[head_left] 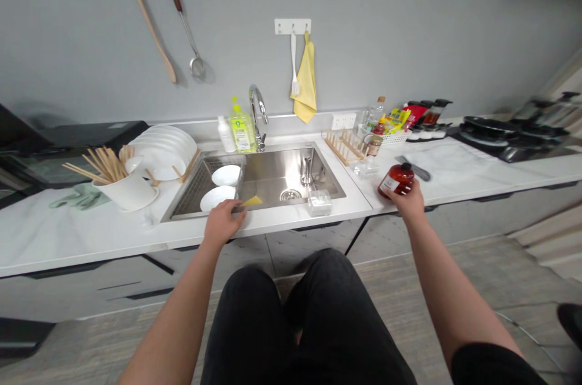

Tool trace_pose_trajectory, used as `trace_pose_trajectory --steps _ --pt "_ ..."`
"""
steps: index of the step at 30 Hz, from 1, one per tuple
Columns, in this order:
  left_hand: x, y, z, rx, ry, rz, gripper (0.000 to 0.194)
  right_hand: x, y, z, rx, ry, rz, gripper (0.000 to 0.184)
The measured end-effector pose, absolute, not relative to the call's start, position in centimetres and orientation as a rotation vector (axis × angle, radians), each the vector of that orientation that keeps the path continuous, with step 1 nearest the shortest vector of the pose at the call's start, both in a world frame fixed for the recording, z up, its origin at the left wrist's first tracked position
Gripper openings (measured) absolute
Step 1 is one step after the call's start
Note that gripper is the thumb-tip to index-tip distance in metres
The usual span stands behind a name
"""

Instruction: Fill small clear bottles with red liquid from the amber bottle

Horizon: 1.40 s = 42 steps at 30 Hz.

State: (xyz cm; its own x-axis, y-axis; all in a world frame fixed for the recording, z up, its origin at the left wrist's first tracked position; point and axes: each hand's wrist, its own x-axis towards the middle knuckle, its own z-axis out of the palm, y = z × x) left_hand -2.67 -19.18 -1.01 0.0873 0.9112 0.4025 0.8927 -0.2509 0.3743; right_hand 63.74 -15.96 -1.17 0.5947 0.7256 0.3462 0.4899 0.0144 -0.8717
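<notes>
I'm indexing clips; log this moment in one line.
left hand: by front rim of rectangular steel sink | right hand: gripping translucent amber black-capped bottle

A white marbled counter point(36, 241) bears a green cloth point(82, 197) and pegged wooden rack point(337, 150).

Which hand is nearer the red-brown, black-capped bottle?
Right: the right hand holds the bottle; the left hand is far left of it, at the front of the steel sink.

Right hand point(411, 199) holding amber bottle point(396, 179), left hand point(224, 222) by sink point(273, 164), 2 white bowls point(218, 197) inside
</notes>
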Motion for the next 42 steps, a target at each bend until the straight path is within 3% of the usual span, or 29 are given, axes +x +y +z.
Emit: trace_pose_trajectory --steps 6,10,12,15,18,23,25,42 --pt "-2.3 -19.6 -0.6 2.315 1.903 0.898 0.041 65.1 -14.5 -2.3 -1.673 -1.032 0.204 0.107" --pt "-2.1 -19.7 -0.5 2.304 1.951 0.885 0.042 64.3 -15.3 -2.2 -1.684 -1.058 0.052 0.124" --pt "-2.1 -19.7 -0.5 2.304 1.953 0.893 0.042 62.5 -16.5 -1.9 -1.674 -1.021 -0.175 0.113" --pt "-2.0 -19.7 -0.6 2.304 1.957 0.910 0.041 57.5 -18.7 -1.1 -1.536 -1.108 -0.296 0.071" --pt "-2.0 -19.7 -0.6 2.298 1.970 0.914 0.041 51.0 -19.9 -0.3 -1.307 -1.517 -0.035 0.064" --pt "-2.0 -19.8 -0.6 2.266 1.960 0.938 0.040 44.0 -19.0 -0.2 -1.069 -1.828 0.616 0.117" --pt "-2.1 -19.8 -0.6 2.256 1.951 0.955 0.040 43.0 -18.3 -0.4 -1.096 -1.865 0.711 0.125" --pt "-1.8 -20.0 -0.4 2.229 1.922 1.020 0.038 33.0 -16.5 -0.9 -1.041 -1.917 0.715 0.093"
